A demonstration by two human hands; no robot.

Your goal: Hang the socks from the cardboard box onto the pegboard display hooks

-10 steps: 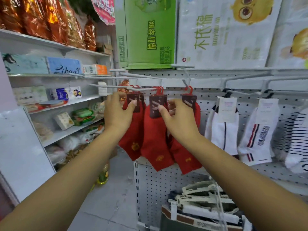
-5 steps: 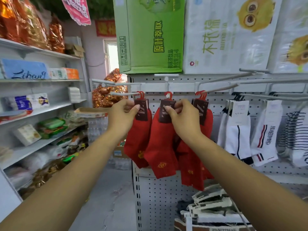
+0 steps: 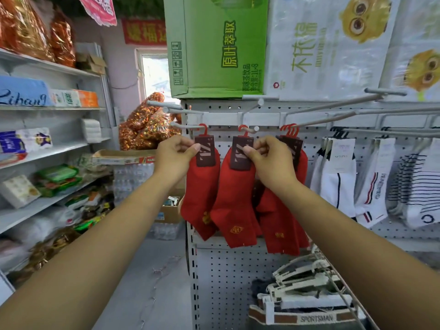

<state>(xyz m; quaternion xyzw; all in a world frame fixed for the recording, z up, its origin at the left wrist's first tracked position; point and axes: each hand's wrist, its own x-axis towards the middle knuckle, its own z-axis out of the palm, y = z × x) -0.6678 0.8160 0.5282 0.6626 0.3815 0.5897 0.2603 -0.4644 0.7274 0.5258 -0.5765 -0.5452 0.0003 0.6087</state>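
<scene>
Red socks with dark brown header cards hang by red plastic hangers from white hooks on the white pegboard (image 3: pixel 228 277). My left hand (image 3: pixel 175 154) pinches the card of the left red sock pair (image 3: pixel 202 186), whose hanger sits on a hook (image 3: pixel 183 126). My right hand (image 3: pixel 269 158) pinches the card of the middle red sock pair (image 3: pixel 235 206); its hanger is at the tip of another hook (image 3: pixel 250 129). A third bunch of red socks (image 3: pixel 283 225) hangs behind my right hand, partly hidden.
White striped socks (image 3: pixel 340 184) hang on hooks to the right. More packaged socks (image 3: pixel 302 303) lie at the bottom right. A green carton (image 3: pixel 214 44) and tissue packs sit on top. Stocked shelves (image 3: pixel 47 151) line the left; grey floor lies between.
The view has shifted left and moved closer to the display. Both hands keep their pinch on the sock cards, and the left and middle pairs now hang further apart.
</scene>
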